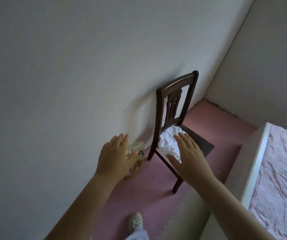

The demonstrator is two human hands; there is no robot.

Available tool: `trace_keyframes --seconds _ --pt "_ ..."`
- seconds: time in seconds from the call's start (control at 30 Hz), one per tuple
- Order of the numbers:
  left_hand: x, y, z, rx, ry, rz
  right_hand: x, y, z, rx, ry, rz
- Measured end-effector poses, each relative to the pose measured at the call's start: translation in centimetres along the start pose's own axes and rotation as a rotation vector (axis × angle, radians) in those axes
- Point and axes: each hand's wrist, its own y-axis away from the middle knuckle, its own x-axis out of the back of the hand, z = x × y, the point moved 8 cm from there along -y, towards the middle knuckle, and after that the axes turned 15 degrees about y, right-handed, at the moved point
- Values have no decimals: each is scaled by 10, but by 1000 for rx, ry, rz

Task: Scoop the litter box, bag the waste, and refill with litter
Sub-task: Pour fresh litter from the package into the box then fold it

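Note:
A pale printed bag of litter (136, 160) stands on the pink floor mat against the wall, left of a dark wooden chair (173, 104). A crumpled white plastic bag (168, 141) lies on the chair seat. My left hand (115, 156) is stretched out with straight fingers in front of the litter bag and covers its left part; I cannot tell whether it touches it. My right hand (186, 151) reaches forward with fingers spread over the white bag, holding nothing. No litter box is in view.
A pink foam mat (156, 196) covers the floor strip between the wall and a white-framed bed with a pink sheet (277, 179) on the right. My foot in a white clog (135, 220) stands at the bottom. The room corner lies behind the chair.

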Motion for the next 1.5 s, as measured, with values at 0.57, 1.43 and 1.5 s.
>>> trace_keyframes --seconds 0.57,1.43,1.5 --pt "-163 -145 -127 412 64 -110 -194 -243 40 225 -125 -364" --pt "-486 -205 -361 849 154 -216 -628 -377 36 371 54 -694" --pt "-497 -201 -374 930 232 -134 -642 -375 35 410 114 -686"
